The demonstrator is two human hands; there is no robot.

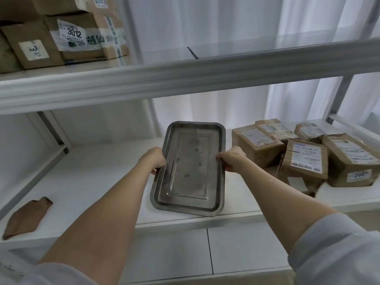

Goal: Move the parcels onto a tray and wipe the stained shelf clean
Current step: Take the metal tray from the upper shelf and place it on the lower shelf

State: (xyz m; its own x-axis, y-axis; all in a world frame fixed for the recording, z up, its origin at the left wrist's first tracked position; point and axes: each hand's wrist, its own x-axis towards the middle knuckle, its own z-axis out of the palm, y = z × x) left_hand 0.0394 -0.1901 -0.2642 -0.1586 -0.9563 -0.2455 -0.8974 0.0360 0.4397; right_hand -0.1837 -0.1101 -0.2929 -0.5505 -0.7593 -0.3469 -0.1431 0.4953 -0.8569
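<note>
The tray (191, 161), bare metal with a few dull spots on its floor, sits between your two hands over the shelf (92, 177). Its long axis runs straight away from you and its near short end is at the shelf's front lip; whether it rests flat or hangs just above the board cannot be told. Your left grip (155, 160) has its fingers curled round the tray's left long rim, and your right grip (232, 159) is wrapped round the right long rim directly opposite, both about midway along. The parcels (304, 155), a heap of brown cartons and paper-wrapped packs, lie to the right of the right grip on the same shelf, near the tray but apart from it. That makes your right hand the nearer one, and loading will likely run from that side across onto the tray. Their white labels are mostly too blurred to read; the sticker (358, 175) on the nearest carton shows "200" and a last digit you cannot settle. Well to the left of the left grip, and nearer to you, lies a brown cloth (26, 217). Above and to the left, one level up, stand the upper cartons (61, 38), one labelled "3012".
</note>
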